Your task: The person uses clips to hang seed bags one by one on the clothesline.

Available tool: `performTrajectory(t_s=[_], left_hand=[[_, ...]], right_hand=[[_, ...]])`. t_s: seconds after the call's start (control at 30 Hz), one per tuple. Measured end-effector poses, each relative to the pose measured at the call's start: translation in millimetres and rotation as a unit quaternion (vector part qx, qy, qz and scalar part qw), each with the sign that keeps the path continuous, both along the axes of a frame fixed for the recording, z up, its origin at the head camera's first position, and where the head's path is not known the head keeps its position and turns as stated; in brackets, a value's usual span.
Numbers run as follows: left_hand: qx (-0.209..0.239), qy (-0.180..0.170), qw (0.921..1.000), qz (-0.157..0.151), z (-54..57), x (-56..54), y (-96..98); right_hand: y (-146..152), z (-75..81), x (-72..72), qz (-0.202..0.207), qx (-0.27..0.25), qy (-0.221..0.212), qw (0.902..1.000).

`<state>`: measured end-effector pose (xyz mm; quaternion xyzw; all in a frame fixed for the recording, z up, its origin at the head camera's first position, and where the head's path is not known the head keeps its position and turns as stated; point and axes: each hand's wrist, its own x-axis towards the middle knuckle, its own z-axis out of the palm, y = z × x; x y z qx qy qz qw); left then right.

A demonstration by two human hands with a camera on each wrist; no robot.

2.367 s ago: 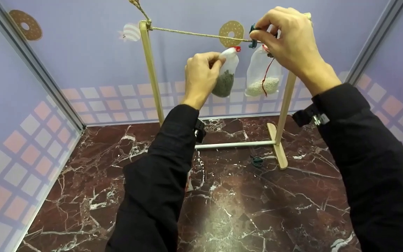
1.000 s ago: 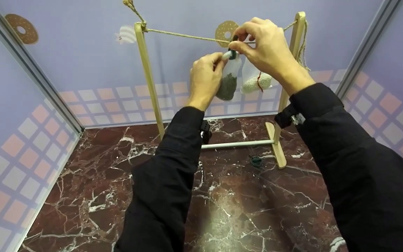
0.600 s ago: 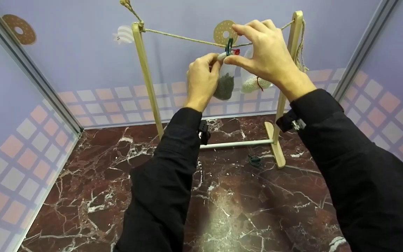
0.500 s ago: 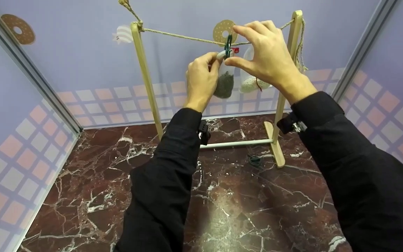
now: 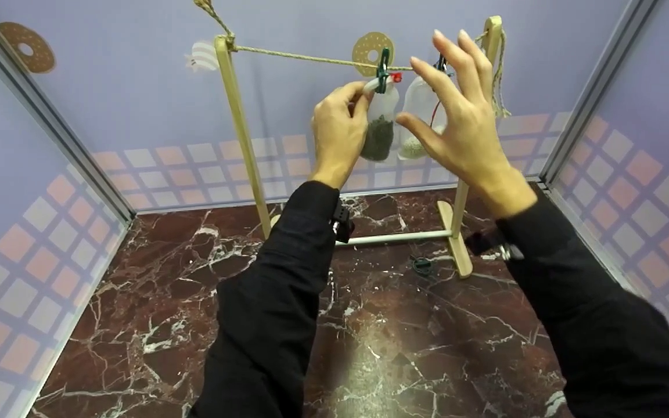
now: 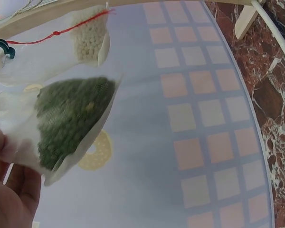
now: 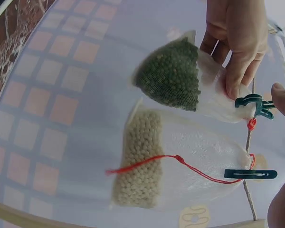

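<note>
My left hand pinches the neck of a white mesh bag filled with green beans. A dark green clip sits on the bag's gathered top at the twine line, beside a red knot. My right hand is just right of it, fingers spread and holding nothing; in the right wrist view its thumb is close to the clip's handles. A second mesh bag with pale beans and a red drawstring hangs alongside from another green clip, partly hidden behind my right hand in the head view.
The twine runs between a left wooden post and a right wooden post. A white rod joins the stand near its base. On the marble surface lies a small dark green object. Patterned walls stand behind and at both sides.
My right hand has brought a green clip left onto the bag's neck at the line, let go of it and drawn back right with fingers spread. My left hand keeps its pinch.
</note>
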<state>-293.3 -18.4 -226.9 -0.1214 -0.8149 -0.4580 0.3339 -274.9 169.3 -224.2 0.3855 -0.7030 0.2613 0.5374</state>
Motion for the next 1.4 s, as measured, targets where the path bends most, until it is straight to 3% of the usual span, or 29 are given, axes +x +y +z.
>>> performTrajectory(t_s=[0.17,0.37,0.63,0.8,0.93,1.07,1.23,1.3,1.4], left_hand=[[0.006,0.004,0.9999,0.014,1.2,0.5,-5.5],[-0.008,-0.023,0.9997,0.0,-5.3,0.7,-9.5],[-0.003,-0.029,0.9992,-0.029,-17.0,2.5,-11.1],[0.017,-0.028,0.9983,-0.048,-28.1,4.6,-15.4],[0.045,-0.022,0.9967,-0.064,-48.6,8.0,-21.8],[0.057,-0.023,0.9964,-0.057,-78.3,13.7,-27.9],[0.086,-0.071,0.9918,-0.062,-119.6,26.3,-33.8],[0.089,-0.097,0.9893,-0.063,-136.0,33.9,-36.2],[0.087,-0.131,0.985,-0.072,-157.6,46.1,-38.5]], right_hand=[[1.3,-24.2,8.4,0.037,-0.051,0.013,0.9979],[9.1,-56.7,7.1,0.079,-0.055,-0.014,0.9952],[16.6,-106.3,14.5,0.103,-0.026,-0.084,0.9908],[26.1,-136.5,14.8,0.097,0.046,-0.162,0.981],[38.6,-161.2,15.3,0.07,0.114,-0.249,0.9591],[50.8,-184.2,16.8,0.046,0.149,-0.341,0.9271],[60.5,-213.1,22.0,0.026,0.176,-0.432,0.8839],[62.5,-223.9,24.2,0.02,0.185,-0.443,0.8768],[62.8,-236.1,27.1,0.015,0.196,-0.443,0.8747]])
